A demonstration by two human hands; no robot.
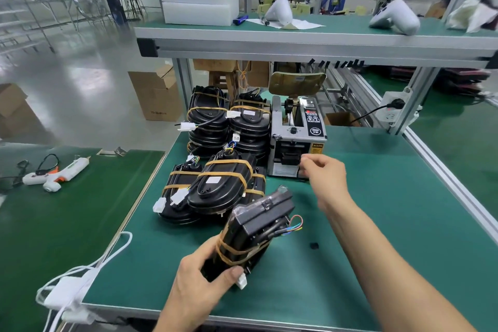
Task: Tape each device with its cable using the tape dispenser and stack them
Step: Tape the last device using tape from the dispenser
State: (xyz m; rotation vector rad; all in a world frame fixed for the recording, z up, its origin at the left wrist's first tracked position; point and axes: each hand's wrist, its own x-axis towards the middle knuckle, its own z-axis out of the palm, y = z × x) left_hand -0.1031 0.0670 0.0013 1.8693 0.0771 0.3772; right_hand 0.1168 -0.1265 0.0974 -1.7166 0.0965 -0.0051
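My left hand (200, 275) grips a black device (253, 226) at its near end and holds it tilted above the green mat. Tan tape bands wrap the device near my fingers, and its coloured cable wires stick out on the right. My right hand (324, 174) is at the outlet of the grey tape dispenser (297, 137), fingers curled and pinching at the slot; the tape piece itself is too small to make out. Taped black devices lie in low stacks (215, 191) in front of me, and taller stacks (229, 121) stand behind them, left of the dispenser.
A white glue gun (58, 174) lies on the left table. A white cable and adapter (70, 291) hang over the mat's near left corner. A small black bit (314, 245) lies on the mat. The aluminium rail (444, 178) bounds the right side; a shelf spans overhead.
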